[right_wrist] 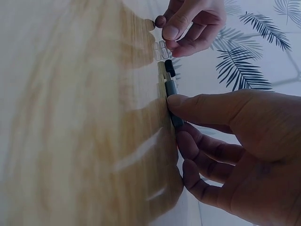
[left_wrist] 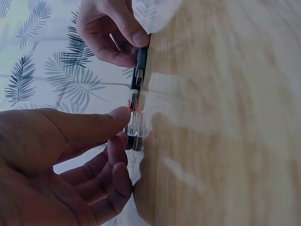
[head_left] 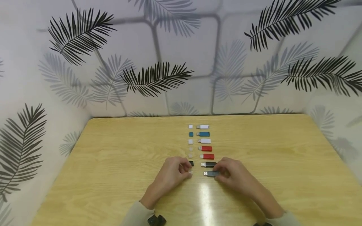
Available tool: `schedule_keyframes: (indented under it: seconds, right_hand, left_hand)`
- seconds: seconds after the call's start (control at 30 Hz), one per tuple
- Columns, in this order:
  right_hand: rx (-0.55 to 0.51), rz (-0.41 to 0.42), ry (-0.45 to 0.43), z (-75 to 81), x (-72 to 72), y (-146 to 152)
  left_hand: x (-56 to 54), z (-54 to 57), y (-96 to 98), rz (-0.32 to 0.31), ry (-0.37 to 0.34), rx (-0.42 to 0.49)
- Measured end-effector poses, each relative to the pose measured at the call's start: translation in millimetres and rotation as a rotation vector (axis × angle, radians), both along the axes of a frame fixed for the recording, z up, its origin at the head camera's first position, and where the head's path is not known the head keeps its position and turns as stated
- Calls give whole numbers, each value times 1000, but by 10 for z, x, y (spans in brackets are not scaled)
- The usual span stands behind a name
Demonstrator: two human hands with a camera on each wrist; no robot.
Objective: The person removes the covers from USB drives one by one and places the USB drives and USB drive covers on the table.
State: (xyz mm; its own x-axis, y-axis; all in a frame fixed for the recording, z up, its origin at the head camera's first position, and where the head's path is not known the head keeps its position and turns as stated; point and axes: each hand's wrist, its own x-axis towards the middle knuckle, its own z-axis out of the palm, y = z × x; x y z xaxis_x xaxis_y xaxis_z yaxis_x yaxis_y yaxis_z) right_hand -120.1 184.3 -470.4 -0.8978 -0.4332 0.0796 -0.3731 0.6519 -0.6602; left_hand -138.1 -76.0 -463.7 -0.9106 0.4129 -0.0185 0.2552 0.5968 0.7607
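My left hand [head_left: 173, 173] has thumb and index finger at either side of a small clear cap [left_wrist: 133, 124], which stays at the table surface. A black cap [head_left: 191, 163] lies just beyond those fingertips. With thumb and fingers my right hand [head_left: 236, 175] pinches the rear end of a grey USB stick [head_left: 210, 174], lying flat with its metal plug towards the left hand. Directly behind it a black USB stick [head_left: 209, 164] is partly covered by the right fingers. The right wrist view shows the right thumb [right_wrist: 181, 101] on the grey stick.
Farther back, red USB sticks [head_left: 207, 156], a white one [head_left: 205, 141], a blue one [head_left: 204, 134] and another white one [head_left: 203, 126] form a column. Caps stand left of them, including a blue cap [head_left: 191, 134]. The wooden table [head_left: 118, 150] meets a leaf-patterned cloth [head_left: 183, 100].
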Motion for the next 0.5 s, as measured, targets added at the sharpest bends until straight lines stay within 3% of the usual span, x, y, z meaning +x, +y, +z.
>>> schedule_keyframes:
  seconds: [0.27,0.5]
  right_hand:
    - [-8,-1,-5,-9,13,18]
    - [-23,-69,18,-13,-12,115]
  left_hand:
    - [-30,-26,-98,11,0,50]
    - [-114,-1,-243,104,40,108]
